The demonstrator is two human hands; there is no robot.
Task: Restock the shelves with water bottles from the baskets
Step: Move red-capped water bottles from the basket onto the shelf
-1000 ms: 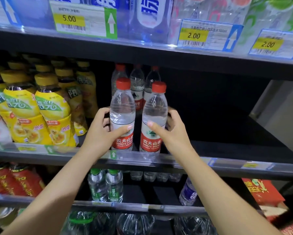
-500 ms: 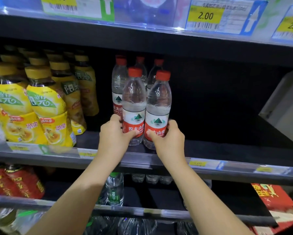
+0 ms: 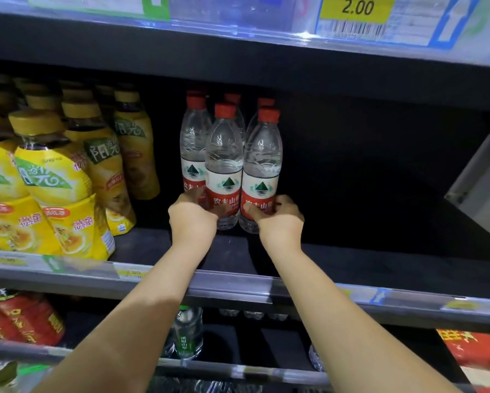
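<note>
Head view: the left water bottle [image 3: 224, 165] is clasped low on its label by the left hand [image 3: 191, 219] and the right water bottle [image 3: 262, 165] by the right hand [image 3: 278, 221], both upright, side by side, set back from the front edge of the shelf [image 3: 238, 290]. Only a few stocked bottles [image 3: 194, 143] are seen behind, so restocking is judged barely begun.
</note>
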